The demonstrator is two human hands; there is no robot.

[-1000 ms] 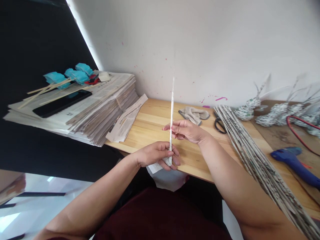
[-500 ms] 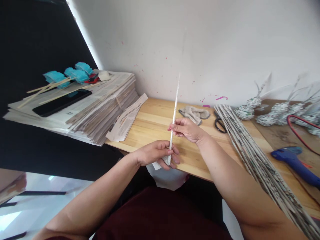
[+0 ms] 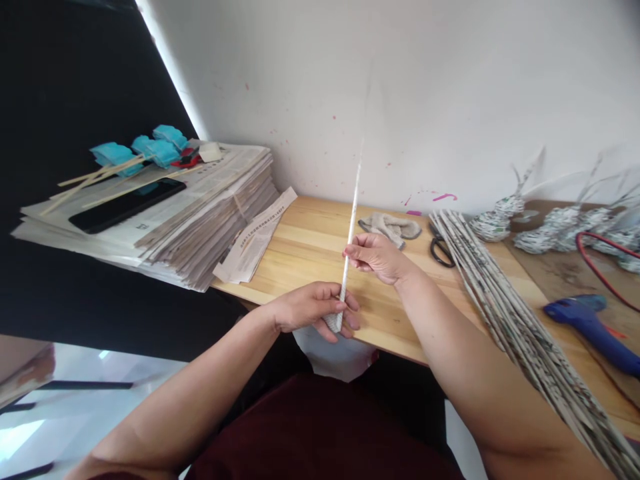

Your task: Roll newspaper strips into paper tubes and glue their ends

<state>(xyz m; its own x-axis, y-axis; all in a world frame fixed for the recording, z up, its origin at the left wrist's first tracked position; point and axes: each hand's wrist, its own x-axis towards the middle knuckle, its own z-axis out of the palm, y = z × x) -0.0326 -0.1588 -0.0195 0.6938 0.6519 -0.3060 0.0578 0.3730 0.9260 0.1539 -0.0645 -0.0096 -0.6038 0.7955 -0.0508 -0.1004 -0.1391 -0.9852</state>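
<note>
A thin rolled newspaper tube (image 3: 353,212) stands nearly upright in front of me, its top fading against the white wall. My right hand (image 3: 373,257) pinches it between thumb and fingertips partway up. Lower down, my left hand (image 3: 317,308) closes on its bottom end, thumb pressed on the paper and other fingers behind. A small loose flap of newspaper (image 3: 333,323) shows under the left fingers, at the tube's foot. Both hands are over the front edge of the wooden table (image 3: 295,247).
Left stands a newspaper stack (image 3: 240,193) with a phone (image 3: 127,205), blue flowers (image 3: 116,156) on sticks and cut strips (image 3: 257,233) beside it. Rightward lie a cloth (image 3: 393,225), scissors (image 3: 441,253), many paper tubes (image 3: 505,300), a blue glue gun (image 3: 590,327) and woven paper pieces (image 3: 493,219).
My right hand has shifted slightly up and right along the tube. The paper flap below my left hand now shows less, being more rolled up.
</note>
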